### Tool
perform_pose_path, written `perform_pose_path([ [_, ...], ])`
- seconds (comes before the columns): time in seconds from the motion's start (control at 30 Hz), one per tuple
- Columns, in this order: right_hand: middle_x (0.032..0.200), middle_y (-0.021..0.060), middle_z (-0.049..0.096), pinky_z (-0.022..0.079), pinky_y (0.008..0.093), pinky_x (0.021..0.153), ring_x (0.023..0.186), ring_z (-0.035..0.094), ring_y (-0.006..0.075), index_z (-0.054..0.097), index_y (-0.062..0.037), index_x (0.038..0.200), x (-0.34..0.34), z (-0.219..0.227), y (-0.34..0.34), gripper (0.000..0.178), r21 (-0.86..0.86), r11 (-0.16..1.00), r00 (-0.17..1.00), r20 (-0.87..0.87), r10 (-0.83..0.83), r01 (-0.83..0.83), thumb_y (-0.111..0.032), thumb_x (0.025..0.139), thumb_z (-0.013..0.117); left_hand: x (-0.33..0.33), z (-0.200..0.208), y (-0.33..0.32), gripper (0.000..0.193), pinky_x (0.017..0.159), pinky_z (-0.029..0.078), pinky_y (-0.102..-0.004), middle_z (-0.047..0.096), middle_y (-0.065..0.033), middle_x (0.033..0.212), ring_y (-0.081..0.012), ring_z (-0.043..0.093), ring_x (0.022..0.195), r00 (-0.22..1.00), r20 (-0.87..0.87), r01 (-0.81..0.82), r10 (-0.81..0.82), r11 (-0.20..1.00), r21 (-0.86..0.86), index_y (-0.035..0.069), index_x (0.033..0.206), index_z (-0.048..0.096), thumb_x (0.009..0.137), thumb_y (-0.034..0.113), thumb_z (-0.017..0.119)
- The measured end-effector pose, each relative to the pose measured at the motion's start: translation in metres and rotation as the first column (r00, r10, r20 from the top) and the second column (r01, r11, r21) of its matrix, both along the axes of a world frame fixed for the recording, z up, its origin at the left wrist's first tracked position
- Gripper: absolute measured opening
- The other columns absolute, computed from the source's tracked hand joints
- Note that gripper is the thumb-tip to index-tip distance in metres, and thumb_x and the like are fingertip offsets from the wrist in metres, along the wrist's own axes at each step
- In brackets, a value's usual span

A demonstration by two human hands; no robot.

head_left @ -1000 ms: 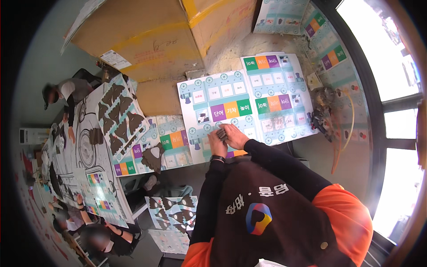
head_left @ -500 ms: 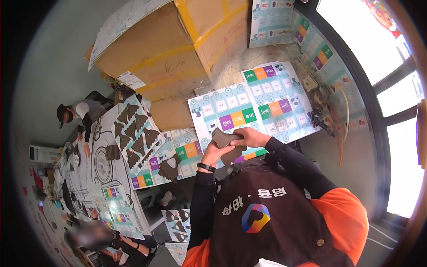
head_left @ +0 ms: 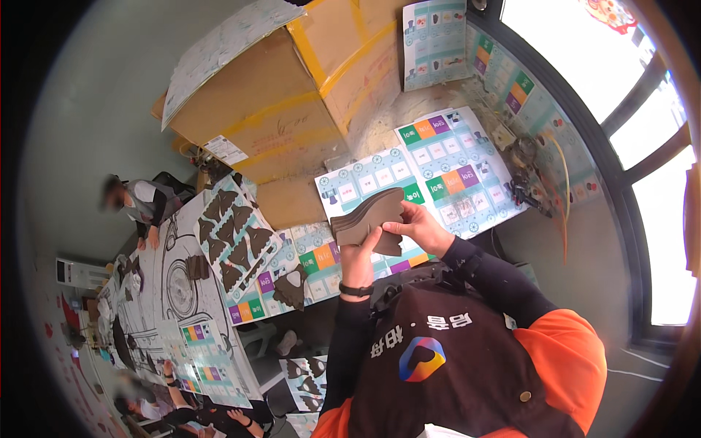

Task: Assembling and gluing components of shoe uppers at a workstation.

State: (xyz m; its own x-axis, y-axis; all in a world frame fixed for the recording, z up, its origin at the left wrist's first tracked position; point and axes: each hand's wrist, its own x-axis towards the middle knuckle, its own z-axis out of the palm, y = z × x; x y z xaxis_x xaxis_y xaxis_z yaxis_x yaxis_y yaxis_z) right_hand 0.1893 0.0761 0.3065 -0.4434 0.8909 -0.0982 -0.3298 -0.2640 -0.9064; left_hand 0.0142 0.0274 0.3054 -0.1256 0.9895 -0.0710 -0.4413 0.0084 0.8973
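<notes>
So from my feed, closest in I've got the dark apron (head_left: 438,365) and orange sleeves filling the bottom, with both forearms coming up out of it. My left hand (head_left: 359,259), black watch on the wrist, is wrapped around the bottom of a stack of brown cardboard cutouts (head_left: 367,217), and my right hand (head_left: 418,228) is pinching the same stack from the right side, fingers curled over its edge. The stack's lifted up off the desk, held between both hands just above the colourful printed game sheet (head_left: 438,175) with its white, green, orange and purple squares. Off to the left there's a sheet with more brown cutouts (head_left: 235,235) laid in rows, and one loose brown piece (head_left: 292,285) near it. Beyond that sit big cardboard boxes (head_left: 285,109) with yellow tape. Far left, another person (head_left: 139,204) leans over a long desk (head_left: 157,306).
</notes>
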Motion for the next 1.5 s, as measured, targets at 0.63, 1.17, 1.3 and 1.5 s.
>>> perform_pose_path([
  [0.63,0.097,0.0133,0.074,0.055,0.0317,0.078,0.090,0.069,0.0146,0.067,0.0049,0.108,0.013,0.044,-0.036,0.043,0.360,0.933,0.809,0.555,-0.194,-0.023,-0.023,0.082,0.085,-0.017,0.007,-0.015,0.032,0.077,0.051,-0.0211,0.071,-0.0048,0.099,-0.0060,0.064,0.086,0.911,-0.379,-0.155,0.161,0.987,0.045,-0.001,0.105,0.061,0.082,0.002,0.083],
  [1.17,0.103,0.0059,0.076,0.054,0.0288,0.083,0.090,0.067,0.0107,0.071,0.0001,0.114,0.034,0.031,-0.019,0.031,-0.007,1.000,0.980,0.197,0.027,-0.026,-0.009,0.086,0.080,-0.014,0.014,-0.004,0.044,0.062,0.049,-0.0248,0.067,-0.0034,0.085,-0.0096,0.062,0.071,0.821,-0.559,-0.114,0.112,0.993,0.031,0.003,0.095,0.055,0.075,0.016,0.092],
  [1.3,0.099,0.0078,0.077,0.055,0.0290,0.080,0.085,0.068,0.0101,0.069,0.0039,0.116,0.028,0.037,-0.026,0.036,0.362,0.932,0.796,0.560,-0.230,0.015,-0.014,0.087,0.080,0.006,0.013,-0.001,0.046,0.061,0.050,-0.0262,0.066,-0.0041,0.080,-0.0083,0.061,0.070,0.629,-0.706,-0.247,0.327,0.944,0.217,0.003,0.093,0.054,0.073,0.017,0.093],
  [1.5,0.106,0.0064,0.075,0.053,0.0298,0.087,0.095,0.066,0.0119,0.069,0.0011,0.117,0.044,0.040,-0.007,0.036,0.197,0.975,0.957,0.288,0.046,-0.106,-0.010,0.085,0.081,-0.037,0.027,-0.003,0.038,0.073,0.053,-0.0241,0.071,-0.0050,0.092,-0.0100,0.066,0.080,0.982,-0.170,0.068,-0.085,0.993,-0.101,0.001,0.103,0.057,0.079,0.002,0.086],
])
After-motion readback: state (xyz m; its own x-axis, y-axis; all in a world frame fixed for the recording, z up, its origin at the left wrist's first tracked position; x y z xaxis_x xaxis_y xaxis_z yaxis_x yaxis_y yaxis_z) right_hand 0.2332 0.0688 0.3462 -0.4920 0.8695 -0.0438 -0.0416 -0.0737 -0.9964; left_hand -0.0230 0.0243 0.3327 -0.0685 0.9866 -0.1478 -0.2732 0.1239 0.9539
